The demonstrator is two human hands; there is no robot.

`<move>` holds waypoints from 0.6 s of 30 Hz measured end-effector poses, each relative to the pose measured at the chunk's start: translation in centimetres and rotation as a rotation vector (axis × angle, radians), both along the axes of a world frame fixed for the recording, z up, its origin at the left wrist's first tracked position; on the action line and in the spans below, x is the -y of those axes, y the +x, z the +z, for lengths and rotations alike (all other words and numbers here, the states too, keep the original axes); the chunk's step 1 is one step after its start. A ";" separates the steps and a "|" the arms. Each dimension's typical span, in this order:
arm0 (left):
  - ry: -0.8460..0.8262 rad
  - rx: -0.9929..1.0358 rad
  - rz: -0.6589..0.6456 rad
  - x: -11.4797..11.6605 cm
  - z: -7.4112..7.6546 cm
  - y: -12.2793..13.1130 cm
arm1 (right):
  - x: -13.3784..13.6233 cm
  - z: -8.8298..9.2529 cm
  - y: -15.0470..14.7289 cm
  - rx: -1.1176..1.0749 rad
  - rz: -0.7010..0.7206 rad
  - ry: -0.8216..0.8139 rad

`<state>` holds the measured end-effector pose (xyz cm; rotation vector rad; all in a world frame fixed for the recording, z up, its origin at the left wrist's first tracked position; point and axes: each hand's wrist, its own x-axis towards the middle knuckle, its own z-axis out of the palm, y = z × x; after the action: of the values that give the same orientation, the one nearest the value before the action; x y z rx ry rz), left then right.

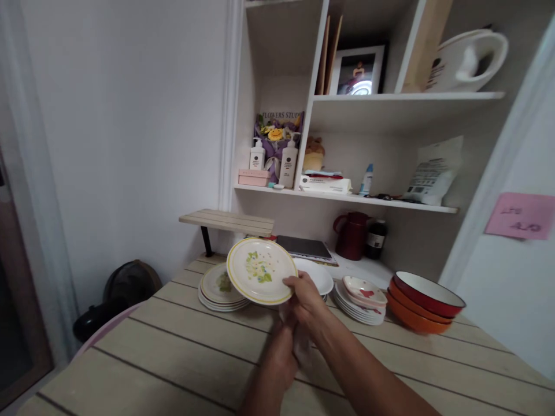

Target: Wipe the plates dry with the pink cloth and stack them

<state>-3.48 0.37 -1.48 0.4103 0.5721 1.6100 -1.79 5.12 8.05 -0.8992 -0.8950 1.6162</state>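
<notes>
A cream plate (261,270) with a yellow rim and a green floral print is held up tilted above the table. My right hand (306,297) grips its right edge, thumb on the upper face. Lower down and crossing behind my right wrist is my left hand (284,341), with a pale cloth (304,346) bunched at it; most of its fingers are hidden. To the left of the held plate, a stack of similar plates (212,284) rests on the table. White plates (319,278) stand behind my right hand, partly covered by it.
Right of my hands, small heart-patterned dishes (364,289) top a plate stack (362,315), beside nested red and orange bowls (422,306). A raised wooden shelf (225,221), a dark laptop-like slab (303,247), a red jug (352,236) and a dark bottle (375,239) stand behind.
</notes>
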 end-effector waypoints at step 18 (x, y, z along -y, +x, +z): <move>0.043 -0.148 -0.300 3.0 3.2 0.7 | 3.3 -8.1 19.5 0.030 -0.148 -0.040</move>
<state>-2.73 -2.66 1.68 0.6212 0.5588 1.3128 17.75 1.85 -0.03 -0.9960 -0.8000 1.5016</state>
